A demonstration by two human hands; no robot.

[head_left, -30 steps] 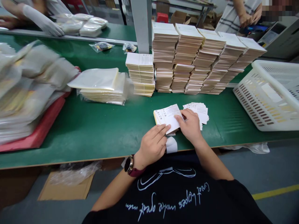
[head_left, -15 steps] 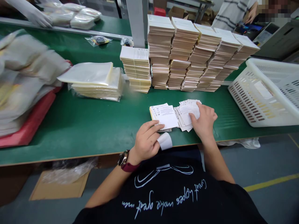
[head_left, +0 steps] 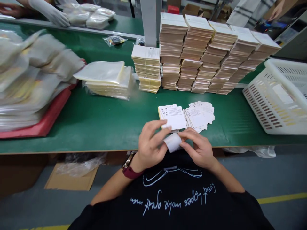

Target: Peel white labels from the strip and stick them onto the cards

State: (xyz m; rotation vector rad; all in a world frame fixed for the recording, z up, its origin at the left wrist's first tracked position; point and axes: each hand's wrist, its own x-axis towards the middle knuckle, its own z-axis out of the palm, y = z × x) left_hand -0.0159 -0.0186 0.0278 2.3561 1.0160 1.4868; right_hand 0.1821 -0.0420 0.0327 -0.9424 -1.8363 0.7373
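My left hand (head_left: pixel 151 143) holds a curled white paper strip (head_left: pixel 172 142) low between its thumb and fingers, just above the bench's front edge. Two of its fingers stretch toward a stack of white printed cards (head_left: pixel 174 115). At the strip's right end, my right hand (head_left: pixel 198 148) pinches with thumb and forefinger. Behind that hand, loose printed cards (head_left: pixel 202 114) lie fanned out on the green bench, beside the stack. Part of the stack's near side is hidden by my fingers.
Tall card stacks (head_left: pixel 183 48) line the back, with a banded pile (head_left: pixel 146 68) beside them. Clear bags (head_left: pixel 107 78) lie left of it; filled bags rest on a red tray (head_left: pixel 57 111). A white basket (head_left: pixel 263 108) stands right. A co-worker's gloved hand (head_left: pixel 57 16) is across the bench.
My right hand has left the fanned cards and come left and nearer to the strip. My left hand still holds the strip. The camera view has shifted slightly.
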